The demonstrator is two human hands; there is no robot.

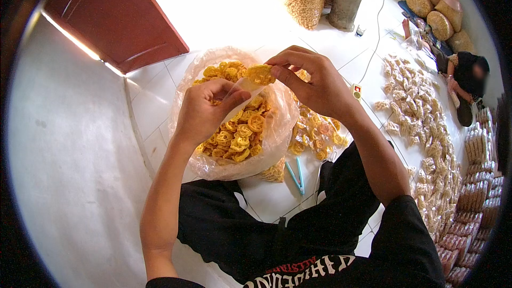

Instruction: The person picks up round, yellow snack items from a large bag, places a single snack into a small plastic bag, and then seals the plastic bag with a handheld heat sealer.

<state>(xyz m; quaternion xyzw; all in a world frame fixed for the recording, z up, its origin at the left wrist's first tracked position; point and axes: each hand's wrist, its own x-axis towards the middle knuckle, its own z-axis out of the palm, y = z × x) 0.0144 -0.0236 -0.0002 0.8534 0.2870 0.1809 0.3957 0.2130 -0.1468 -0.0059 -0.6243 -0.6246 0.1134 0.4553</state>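
A large clear plastic sack (232, 172) full of yellow, round, curly crackers (240, 138) stands open on the floor before me. Over it, my left hand (212, 108) holds a small clear plastic bag (247, 91) between thumb and fingers. My right hand (308, 78) pinches a yellow cracker (260, 75) at the mouth of that small bag. Right of the sack lie several clear packets of crackers (316, 128). A light blue, V-shaped hand tool (296, 176), perhaps a bag sealer, rests on the tiles between my legs.
A white power socket (356, 91) with a cable lies at the right. Beyond it spreads a long heap of small filled bags (424, 108), with stacked packets (476, 192) beside. Another person (460, 76) sits at the far right. A reddish door (116, 16) stands at the upper left.
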